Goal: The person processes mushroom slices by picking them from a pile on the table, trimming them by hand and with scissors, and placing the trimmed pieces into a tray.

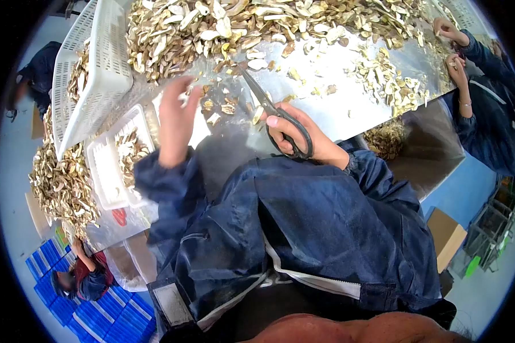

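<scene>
My right hand [294, 132] is closed round the black handles of a pair of scissors [263, 98], whose blades point up and left over the metal table [320, 66]. A pale slice shows by the fingers of that hand. My left hand [176, 117], smeared by motion, is raised left of the scissors with thumb and fingers apart and nothing seen between them. Small cut pieces [217, 106] lie on the metal between my hands. A large heap of dried mushroom slices [212, 31] spreads beyond them.
A white perforated basket [103, 74] and a white tray [106, 177] stand left. Another slice heap [63, 171] lies farther left. A smaller pile [392, 86] is at right, near a co-worker's hands [455, 66]. Below the edge sits an open box [432, 143].
</scene>
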The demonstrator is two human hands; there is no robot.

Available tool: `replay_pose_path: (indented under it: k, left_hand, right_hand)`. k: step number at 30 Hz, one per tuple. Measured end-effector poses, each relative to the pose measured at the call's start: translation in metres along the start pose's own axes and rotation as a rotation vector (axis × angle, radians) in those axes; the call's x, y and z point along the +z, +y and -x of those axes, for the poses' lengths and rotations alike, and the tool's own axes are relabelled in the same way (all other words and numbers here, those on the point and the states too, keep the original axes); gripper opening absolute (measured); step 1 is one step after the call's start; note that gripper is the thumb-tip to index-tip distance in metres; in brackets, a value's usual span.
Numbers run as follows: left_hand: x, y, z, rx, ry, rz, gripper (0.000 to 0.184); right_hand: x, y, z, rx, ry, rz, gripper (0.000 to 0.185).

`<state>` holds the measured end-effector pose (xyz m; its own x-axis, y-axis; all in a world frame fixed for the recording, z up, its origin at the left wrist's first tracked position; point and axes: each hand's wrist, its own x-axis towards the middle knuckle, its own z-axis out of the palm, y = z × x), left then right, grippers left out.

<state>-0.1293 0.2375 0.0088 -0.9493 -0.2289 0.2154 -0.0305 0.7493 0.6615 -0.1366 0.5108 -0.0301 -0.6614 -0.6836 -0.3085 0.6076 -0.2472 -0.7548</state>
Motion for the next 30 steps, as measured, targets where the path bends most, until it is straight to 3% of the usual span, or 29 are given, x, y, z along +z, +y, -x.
replay_pose_path:
  k: [2,5,8,9,16,17,24,30]
  left_hand:
    - [0.036,-0.014,-0.027,0.219,0.009,-0.19,0.028]
    - [0.062,-0.011,-0.047,0.268,0.021,-0.34,0.022]
    - [0.058,-0.009,-0.044,0.028,-0.095,-0.229,0.023]
    - [0.054,0.002,-0.038,-0.106,-0.113,-0.11,0.024]
    - [0.034,-0.002,-0.02,-0.508,-0.298,0.9,0.038]
    - [0.032,-0.003,-0.018,-0.49,-0.34,0.974,0.04]
    - [0.036,0.003,-0.008,-0.448,-0.39,1.213,0.042]
    - [0.031,0.002,-0.016,-0.492,-0.285,1.305,0.036]
  right_hand:
    - [-0.002,-0.002,0.002,-0.005,-0.023,-0.046,0.026]
    - [-0.011,0.0,0.001,-0.009,-0.07,-0.102,0.029]
    - [-0.02,0.003,0.001,-0.009,-0.108,-0.156,0.03]
    - [-0.021,0.004,-0.001,-0.012,-0.117,-0.169,0.03]
    - [-0.025,-0.002,-0.008,0.052,-0.178,-0.173,0.032]
    - [-0.026,-0.001,-0.009,0.045,-0.179,-0.164,0.033]
    - [-0.022,-0.002,-0.006,0.035,-0.149,-0.18,0.033]
    - [-0.026,0.004,-0.009,-0.017,-0.173,-0.232,0.032]
